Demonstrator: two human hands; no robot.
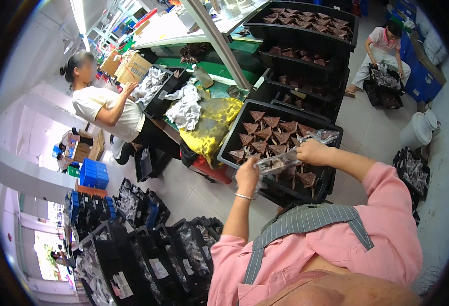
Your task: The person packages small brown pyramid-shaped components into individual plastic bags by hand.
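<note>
Between my two hands a clear plastic bag (279,162) is stretched taut over the near part of a black crate (224,148). My left hand (248,176) has its fingers closed on the bag's left end, at the crate's near left corner. My right hand (311,152) grips the other end, and loose film sticks out beyond it. What lies inside the bag, if anything, is too blurred to tell. Several brown, roughly triangular pieces (271,122) with pale stems stand in rows in the crate.
Behind it rises a stack of black crates (306,38) with similar pieces. A yellow bag (211,120) and white cloths (185,107) lie at left. One person (112,102) stands at the bench; another (385,53) sits far right. Crates of bagged items (148,260) fill the lower left.
</note>
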